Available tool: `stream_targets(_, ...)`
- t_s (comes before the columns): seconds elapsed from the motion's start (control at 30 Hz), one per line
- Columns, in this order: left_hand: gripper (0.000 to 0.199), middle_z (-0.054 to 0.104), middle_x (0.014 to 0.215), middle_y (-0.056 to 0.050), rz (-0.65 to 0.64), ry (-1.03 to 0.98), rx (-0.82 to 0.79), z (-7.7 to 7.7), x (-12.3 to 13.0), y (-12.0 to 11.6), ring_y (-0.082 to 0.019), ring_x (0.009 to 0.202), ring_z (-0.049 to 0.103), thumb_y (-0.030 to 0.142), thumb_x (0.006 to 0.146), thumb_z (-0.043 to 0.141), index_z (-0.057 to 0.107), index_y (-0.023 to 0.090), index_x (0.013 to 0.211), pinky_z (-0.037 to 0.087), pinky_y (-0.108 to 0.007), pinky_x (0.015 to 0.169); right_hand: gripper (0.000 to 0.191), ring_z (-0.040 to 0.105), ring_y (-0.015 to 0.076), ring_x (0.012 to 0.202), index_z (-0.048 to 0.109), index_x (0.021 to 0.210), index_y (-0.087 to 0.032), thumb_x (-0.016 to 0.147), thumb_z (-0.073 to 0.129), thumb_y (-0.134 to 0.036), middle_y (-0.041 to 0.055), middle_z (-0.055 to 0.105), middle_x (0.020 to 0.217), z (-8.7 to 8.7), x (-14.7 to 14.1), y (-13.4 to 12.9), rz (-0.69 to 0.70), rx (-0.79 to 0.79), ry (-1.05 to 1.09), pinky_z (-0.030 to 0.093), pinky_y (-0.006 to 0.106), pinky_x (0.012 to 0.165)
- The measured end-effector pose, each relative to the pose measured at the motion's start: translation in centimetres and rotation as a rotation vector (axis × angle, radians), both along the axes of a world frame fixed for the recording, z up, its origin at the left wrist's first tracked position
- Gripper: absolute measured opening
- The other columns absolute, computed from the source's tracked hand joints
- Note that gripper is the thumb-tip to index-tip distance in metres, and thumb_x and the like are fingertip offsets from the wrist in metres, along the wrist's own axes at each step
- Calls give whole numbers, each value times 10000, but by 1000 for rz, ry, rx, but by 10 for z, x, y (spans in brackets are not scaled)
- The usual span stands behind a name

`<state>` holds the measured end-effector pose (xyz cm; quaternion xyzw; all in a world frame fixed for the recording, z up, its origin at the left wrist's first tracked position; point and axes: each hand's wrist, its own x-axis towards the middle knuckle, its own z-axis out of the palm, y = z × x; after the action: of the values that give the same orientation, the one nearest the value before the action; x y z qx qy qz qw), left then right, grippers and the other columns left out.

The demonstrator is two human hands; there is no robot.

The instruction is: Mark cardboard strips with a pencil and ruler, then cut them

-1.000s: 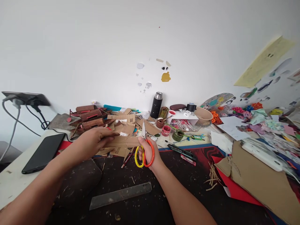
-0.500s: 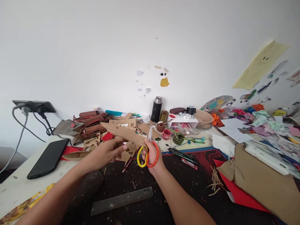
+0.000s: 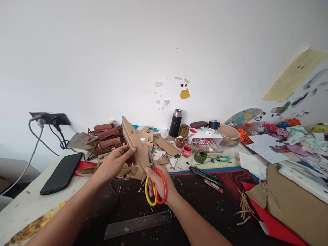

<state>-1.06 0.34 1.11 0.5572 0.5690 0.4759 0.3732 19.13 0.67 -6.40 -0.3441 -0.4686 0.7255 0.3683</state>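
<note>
A long, pointed piece of cardboard [image 3: 137, 145] is held up over the dark mat, its tip aimed up and to the left. My left hand [image 3: 115, 164] pinches its left edge, thumb in front and fingers behind. In my right hand [image 3: 160, 181] are scissors [image 3: 156, 188] with one yellow and one red-orange handle. Their blades point upward beside the right edge of the cardboard. The right thumb lies close to the cardboard's lower end; whether it presses on it I cannot tell.
A clear ruler [image 3: 138, 224] lies on the mat. Cardboard scraps and brown painted rolls [image 3: 109, 134] are heaped behind my hands. A black flask [image 3: 176, 123], open paint jars [image 3: 200, 156] and a cutter knife [image 3: 205, 173] stand or lie right of centre. A phone [image 3: 61, 173] is at left.
My left hand has closed on the cardboard, which has turned more upright. The right hand with the scissors has come lower, and the blades now tilt left. The camera view has shifted slightly.
</note>
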Motion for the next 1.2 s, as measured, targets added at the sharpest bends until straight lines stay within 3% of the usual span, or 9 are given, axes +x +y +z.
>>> stream_targets(0.13, 590, 661, 678, -9, 64, -77, 45, 0, -11, 5, -184, 602, 605, 798, 842, 764, 706, 211, 864, 510, -303, 570, 805, 533, 141, 346, 581, 945, -227, 712, 792, -968, -91, 549, 454, -2, -1, -3, 105, -10, 12, 482, 232, 385)
stream_targets(0.33, 592, 645, 672, -4, 116, -158, 75, -6, -21, 10, -175, 570, 586, 775, 826, 789, 711, 195, 910, 498, -298, 543, 968, 653, 195, 398, 652, 1165, -169, 772, 633, -1054, -24, 643, 512, -5, 0, -6, 226, 11, -21, 363, 198, 379)
stream_targets(0.6, 552, 620, 654, 15, 185, -198, 120, 2, -22, 8, -167, 543, 565, 716, 791, 833, 716, 191, 914, 475, -289, 499, 1095, 831, 305, 715, 671, 1243, -140, 662, 722, -1066, 99, 781, 717, -10, -2, -13, 398, 60, 81, 594, 322, 661)
stream_targets(0.87, 591, 631, 662, 25, 273, -230, 154, 4, -27, 9, -159, 489, 563, 739, 800, 793, 700, 187, 991, 461, -283, 442, 1033, 592, 142, 412, 674, 1230, -131, 740, 695, -1039, 23, 713, 682, -10, -3, -16, 318, 92, -89, 497, 260, 461)
stream_targets(1.07, 532, 658, 640, 16, 262, -206, 124, 1, -26, 8, -176, 483, 592, 660, 792, 840, 712, 185, 997, 488, -290, 441, 963, 532, 122, 375, 686, 1146, -144, 785, 642, -1036, -20, 659, 618, -10, -5, -21, 267, 126, -174, 450, 239, 417)
stream_targets(1.2, 512, 683, 677, 9, 302, -198, 142, -2, -26, 9, -172, 490, 594, 664, 870, 758, 708, 190, 1055, 482, -287, 444, 916, 543, 114, 399, 693, 1128, -159, 811, 639, -1017, -35, 642, 625, -5, -1, -21, 245, 143, -175, 450, 222, 415)
